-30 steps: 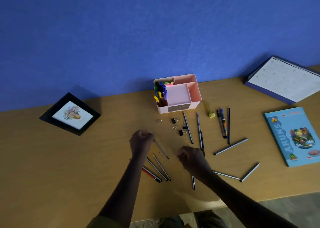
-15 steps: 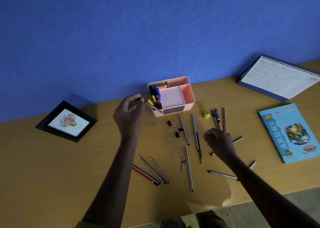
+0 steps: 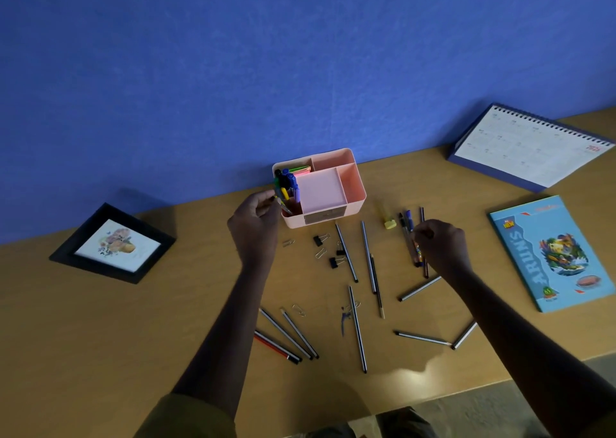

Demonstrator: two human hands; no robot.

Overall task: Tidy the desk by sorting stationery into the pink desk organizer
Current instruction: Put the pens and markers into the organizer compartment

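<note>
The pink desk organizer [image 3: 350, 184] stands at the back of the desk, with several pens [image 3: 286, 184] upright in its front left compartment. My left hand [image 3: 255, 227] is at that compartment and pinches a grey pencil [image 3: 283, 205] whose far end is inside it. My right hand [image 3: 440, 247] is curled over a group of pens [image 3: 407, 221] to the right of the organizer, fingertips closed on one that still lies on the desk. Several loose pencils [image 3: 358, 329] are scattered over the desk, some near black binder clips [image 3: 320, 239] and paper clips [image 3: 288, 242].
A small yellow item [image 3: 389, 224] lies right of the organizer. There is a black picture frame [image 3: 111, 244] at the left, a desk calendar [image 3: 530, 147] at the back right and a blue notebook [image 3: 553, 251] at the right. The blue wall is right behind the organizer.
My left hand lifted a pencil from the desk and carried it up to the organizer's left compartment. My right hand moved right and away, onto the group of pens.
</note>
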